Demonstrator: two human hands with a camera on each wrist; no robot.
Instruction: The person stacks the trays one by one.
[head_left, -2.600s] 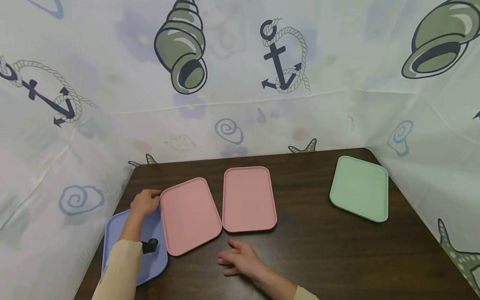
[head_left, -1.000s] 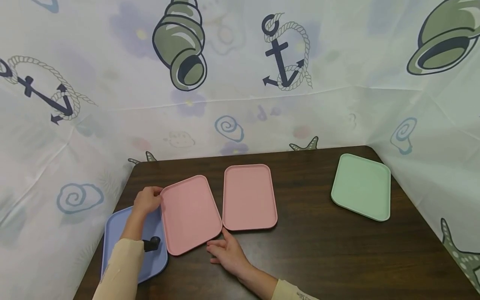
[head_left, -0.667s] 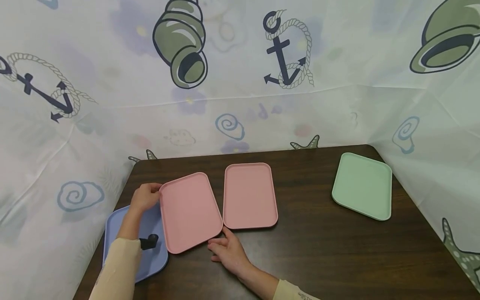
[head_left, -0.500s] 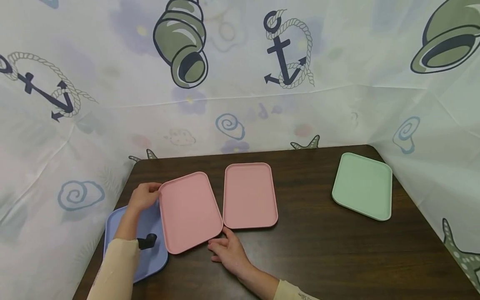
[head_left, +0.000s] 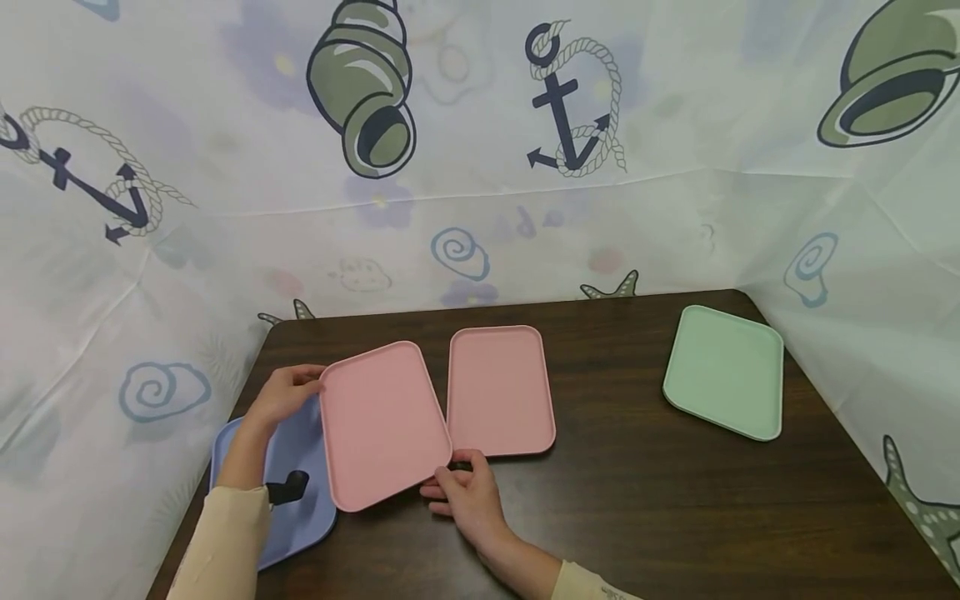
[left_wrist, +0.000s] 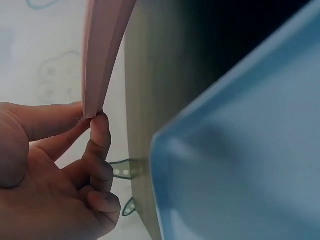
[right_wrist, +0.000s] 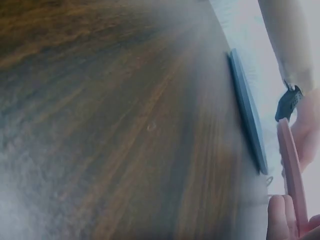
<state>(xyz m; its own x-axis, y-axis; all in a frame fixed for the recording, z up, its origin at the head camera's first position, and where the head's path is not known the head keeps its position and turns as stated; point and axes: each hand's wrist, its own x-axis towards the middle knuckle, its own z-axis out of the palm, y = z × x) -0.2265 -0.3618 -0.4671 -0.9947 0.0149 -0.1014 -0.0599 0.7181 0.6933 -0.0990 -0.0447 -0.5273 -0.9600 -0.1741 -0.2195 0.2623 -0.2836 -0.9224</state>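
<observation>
My left hand [head_left: 281, 397] pinches the far left corner of a pink tray [head_left: 386, 425] between thumb and fingers; the left wrist view shows thumb and forefinger at the rim of this tray [left_wrist: 102, 55]. At the opposite, near right corner, my right hand [head_left: 476, 504] grips the same tray, thumb on top and fingers underneath. In the right wrist view the tray [right_wrist: 292, 170] stands raised off the table. A blue tray [head_left: 307, 517] lies below my left forearm, partly overlapped by the pink one.
A second pink tray [head_left: 500, 392] lies on the dark wooden table [head_left: 615, 517], just right of the held one. Far right is a green tray [head_left: 725, 372]. A patterned white cloth [head_left: 480, 108] hangs around the back and sides.
My right hand has come left to the pink tray's near corner and closed on it. The tray has risen slightly, its near right corner now overlapping the second pink tray's edge.
</observation>
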